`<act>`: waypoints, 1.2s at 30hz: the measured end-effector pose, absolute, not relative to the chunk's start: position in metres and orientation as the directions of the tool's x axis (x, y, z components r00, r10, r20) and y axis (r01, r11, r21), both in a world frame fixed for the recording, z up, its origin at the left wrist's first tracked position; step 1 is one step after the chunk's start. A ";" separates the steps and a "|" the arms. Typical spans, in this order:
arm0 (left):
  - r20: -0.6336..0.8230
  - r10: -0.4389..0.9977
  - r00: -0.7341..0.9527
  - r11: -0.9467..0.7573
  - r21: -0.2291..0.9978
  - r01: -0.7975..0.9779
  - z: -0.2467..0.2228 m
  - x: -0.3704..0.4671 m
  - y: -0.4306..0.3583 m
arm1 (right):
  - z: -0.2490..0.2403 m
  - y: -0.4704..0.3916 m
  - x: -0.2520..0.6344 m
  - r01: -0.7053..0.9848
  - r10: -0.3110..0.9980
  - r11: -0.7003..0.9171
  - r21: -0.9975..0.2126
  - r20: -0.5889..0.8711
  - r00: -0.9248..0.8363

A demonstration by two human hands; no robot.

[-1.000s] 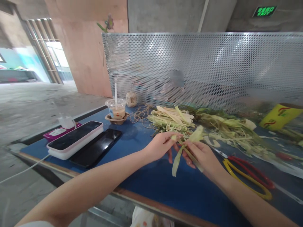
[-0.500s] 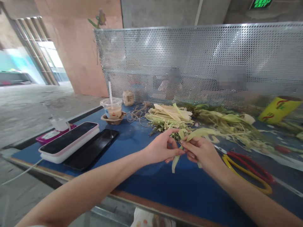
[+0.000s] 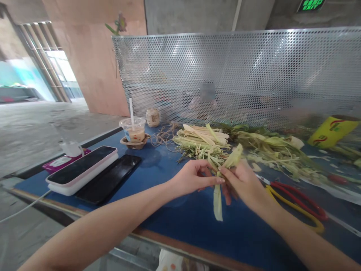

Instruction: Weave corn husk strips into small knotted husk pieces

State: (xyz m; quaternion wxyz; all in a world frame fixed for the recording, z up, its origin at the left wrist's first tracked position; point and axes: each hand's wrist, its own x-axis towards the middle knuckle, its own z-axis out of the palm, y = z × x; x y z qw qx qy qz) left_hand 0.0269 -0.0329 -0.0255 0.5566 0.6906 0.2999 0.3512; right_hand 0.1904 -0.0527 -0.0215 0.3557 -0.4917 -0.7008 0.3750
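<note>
My left hand (image 3: 197, 175) and my right hand (image 3: 239, 178) meet above the blue table (image 3: 180, 222), both pinching pale green corn husk strips (image 3: 217, 203). One strip end hangs down below the fingers, while another piece sticks up past my right thumb. Where the strips cross, my fingers partly hide them. Just behind my hands lies a pile of cut husk strips (image 3: 201, 135), with small green clippings (image 3: 200, 151) in front of it. To the right of my right hand are scissors (image 3: 299, 201) with one red and one yellow handle.
On the left are a black phone (image 3: 109, 178), a pink-edged device (image 3: 83, 165) and a plastic cup with a straw (image 3: 134, 130). Loose twine (image 3: 165, 136) lies behind. More husks (image 3: 270, 145) and a yellow roll (image 3: 332, 131) are at the right. A perforated metal screen (image 3: 231, 75) borders the back.
The upper husk piece has swung from pointing right to standing upward. The lower end now hangs farther down and a little to the right. Both hands keep their hold in nearly the same place.
</note>
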 end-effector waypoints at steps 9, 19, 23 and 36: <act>0.191 0.818 0.543 -0.296 0.948 0.113 -0.028 0.028 -0.036 | -0.020 -0.049 0.198 0.664 0.813 0.531 -0.527 0.537 -0.224; 0.215 0.788 0.577 -0.324 0.942 0.091 -0.024 0.030 -0.039 | -0.013 -0.053 0.196 0.533 0.841 0.505 -0.679 0.526 -0.127; 0.227 0.775 0.590 -0.366 0.922 0.125 -0.025 0.028 -0.040 | -0.010 -0.051 0.196 0.490 0.850 0.499 -0.715 0.514 -0.117; 0.381 0.821 0.426 -0.525 0.796 0.300 -0.018 0.020 -0.030 | -0.009 -0.049 0.207 0.616 0.857 0.458 -0.641 0.136 -0.496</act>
